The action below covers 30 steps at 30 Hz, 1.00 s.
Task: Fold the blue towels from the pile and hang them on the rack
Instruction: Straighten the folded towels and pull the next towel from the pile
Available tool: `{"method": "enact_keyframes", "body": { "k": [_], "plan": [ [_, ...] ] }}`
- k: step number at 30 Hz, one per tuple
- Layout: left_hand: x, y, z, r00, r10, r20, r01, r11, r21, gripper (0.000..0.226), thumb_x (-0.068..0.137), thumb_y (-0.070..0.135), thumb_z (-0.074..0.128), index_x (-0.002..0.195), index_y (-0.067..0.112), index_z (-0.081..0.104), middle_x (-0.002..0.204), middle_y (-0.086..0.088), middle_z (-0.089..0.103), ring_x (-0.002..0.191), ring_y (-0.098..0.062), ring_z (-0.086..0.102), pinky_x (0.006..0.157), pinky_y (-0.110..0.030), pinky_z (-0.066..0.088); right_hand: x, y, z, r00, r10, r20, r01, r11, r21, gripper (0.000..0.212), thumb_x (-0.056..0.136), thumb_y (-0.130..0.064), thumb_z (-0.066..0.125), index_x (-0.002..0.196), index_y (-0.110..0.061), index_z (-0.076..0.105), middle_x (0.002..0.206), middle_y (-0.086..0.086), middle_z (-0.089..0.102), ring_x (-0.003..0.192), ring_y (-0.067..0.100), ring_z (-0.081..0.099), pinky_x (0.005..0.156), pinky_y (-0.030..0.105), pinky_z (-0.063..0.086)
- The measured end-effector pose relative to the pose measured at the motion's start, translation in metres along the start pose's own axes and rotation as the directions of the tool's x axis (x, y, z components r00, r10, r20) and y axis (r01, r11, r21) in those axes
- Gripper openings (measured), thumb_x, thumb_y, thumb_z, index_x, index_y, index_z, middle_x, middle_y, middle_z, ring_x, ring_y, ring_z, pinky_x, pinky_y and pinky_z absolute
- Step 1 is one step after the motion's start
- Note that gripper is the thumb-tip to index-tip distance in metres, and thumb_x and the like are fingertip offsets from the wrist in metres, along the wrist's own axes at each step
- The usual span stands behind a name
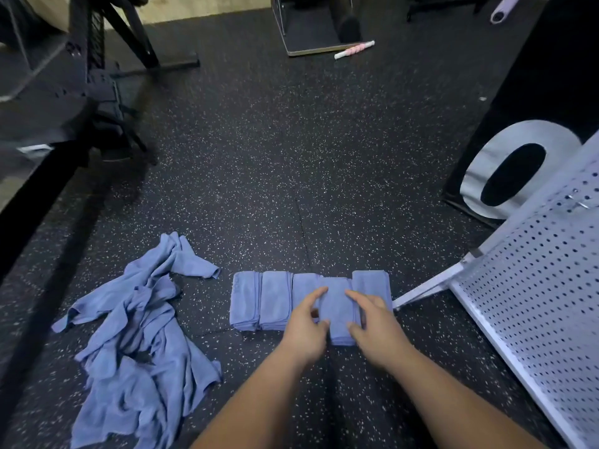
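Hands pressing a folded blue towel into a row on the speckled floor

Forearms reach in from the bottom edge, palms down; the left hand (304, 330) and right hand (376, 325) flank the folded towel (338, 314), fingers curled loosely onto its two long edges and thumbs at its near corners, neither hand fully closed. That towel sits fourth in a row of folded towels (261, 299) lying side by side, slightly nearer than its neighbours. To the left lies the loose pile of blue towels (139, 338), crumpled on the dark rubber floor (291, 173). At right stands the white perforated rack (534, 303), tilted, its foot just beside the row's right end. Farther off lies a pink-and-white roller (354, 50)
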State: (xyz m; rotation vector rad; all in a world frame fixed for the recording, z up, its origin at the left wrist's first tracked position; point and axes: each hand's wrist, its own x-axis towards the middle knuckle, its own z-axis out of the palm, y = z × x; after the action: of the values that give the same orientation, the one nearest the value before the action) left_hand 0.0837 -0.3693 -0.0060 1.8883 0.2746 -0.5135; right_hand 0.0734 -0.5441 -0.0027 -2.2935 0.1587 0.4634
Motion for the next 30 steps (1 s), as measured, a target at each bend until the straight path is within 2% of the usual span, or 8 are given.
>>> {"method": "enact_keyframes", "body": {
  "k": [2,6,9,12,16,19,24,30],
  "plan": [
    [0.017,-0.003,0.001,1.0,-0.001,0.0,0.001,1.0,-0.031,0.061,0.104,0.004,0.054,0.147,0.047,0.051,0.128,-0.005,0.061,0.062,-0.013,0.05,0.058,-0.024,0.049,0.013,0.003,0.005,1.0,-0.002,-0.023,0.001,0.999,-0.042,0.063,0.104,-0.02,0.061,0.161,-0.037,0.038,0.16,-0.002,0.031,0.118,0.01,0.054,0.104,0.023,0.038],
    [0.05,-0.012,0.006,1.0,-0.011,-0.016,0.01,1.0,-0.025,0.063,0.105,0.004,0.052,0.148,0.05,0.049,0.13,-0.003,0.06,0.057,-0.006,0.052,0.056,-0.026,0.05,0.037,0.011,0.013,0.994,-0.021,-0.107,0.001,0.984,-0.178,0.06,0.105,-0.029,0.058,0.161,-0.041,0.038,0.162,-0.001,0.024,0.138,0.018,0.047,0.113,0.035,0.043],
    [0.063,-0.019,0.015,1.0,-0.01,-0.014,0.011,0.999,0.032,0.064,0.105,0.006,0.052,0.151,0.05,0.045,0.13,0.001,0.061,0.083,-0.006,0.065,0.072,-0.027,0.058,0.05,0.02,0.021,0.986,-0.073,-0.152,0.02,0.946,-0.324,0.06,0.102,-0.029,0.061,0.158,-0.037,0.042,0.153,0.002,0.031,0.139,0.022,0.039,0.114,0.039,0.044],
    [0.071,-0.031,0.026,0.998,0.053,-0.022,-0.047,0.976,0.211,0.065,0.102,0.013,0.058,0.154,0.048,0.042,0.119,0.008,0.062,0.1,-0.011,0.063,0.093,-0.033,0.055,0.057,0.032,0.029,0.984,-0.101,-0.147,0.027,0.9,-0.435,0.062,0.096,-0.029,0.068,0.155,-0.034,0.048,0.148,0.006,0.038,0.132,0.027,0.044,0.111,0.042,0.046],
    [0.078,-0.039,0.035,0.98,0.18,-0.083,-0.098,0.804,0.586,0.067,0.098,0.03,0.064,0.159,0.042,0.039,0.122,0.002,0.043,0.111,-0.02,0.048,0.101,-0.032,0.044,0.061,0.043,0.034,0.981,-0.112,-0.156,0.015,0.853,-0.522,0.066,0.09,-0.035,0.077,0.152,-0.035,0.052,0.143,0.008,0.045,0.123,0.029,0.051,0.102,0.045,0.053],
    [0.081,-0.038,0.04,0.983,0.175,-0.064,-0.077,0.695,0.715,0.07,0.097,0.031,0.063,0.16,0.044,0.035,0.123,-0.001,0.042,0.114,-0.026,0.044,0.102,-0.037,0.045,0.06,0.045,0.035,0.984,-0.116,-0.138,0.016,0.821,-0.571,0.068,0.091,-0.037,0.077,0.153,-0.034,0.05,0.142,0.009,0.045,0.118,0.03,0.051,0.098,0.045,0.055],
    [0.081,-0.03,0.038,0.989,0.145,-0.019,-0.087,0.683,0.726,0.082,0.09,0.022,0.069,0.16,0.044,0.031,0.132,-0.004,0.041,0.124,-0.03,0.04,0.105,-0.039,0.045,0.057,0.036,0.028,0.992,-0.091,-0.093,0.02,0.814,-0.581,0.067,0.099,-0.037,0.064,0.161,-0.035,0.037,0.151,0.009,0.038,0.129,0.03,0.045,0.107,0.043,0.048],
    [0.064,-0.017,0.015,0.978,0.19,0.087,-0.198,0.715,0.67,0.072,0.099,0.039,0.064,0.162,0.04,0.03,0.153,-0.01,0.034,0.142,-0.03,0.032,0.118,-0.041,0.037,0.047,0.02,0.009,0.997,-0.065,-0.051,0.026,0.834,-0.551,0.063,0.103,-0.046,0.055,0.161,-0.04,0.032,0.152,0.004,0.032,0.136,0.025,0.04,0.106,0.039,0.049]
  ]
}}
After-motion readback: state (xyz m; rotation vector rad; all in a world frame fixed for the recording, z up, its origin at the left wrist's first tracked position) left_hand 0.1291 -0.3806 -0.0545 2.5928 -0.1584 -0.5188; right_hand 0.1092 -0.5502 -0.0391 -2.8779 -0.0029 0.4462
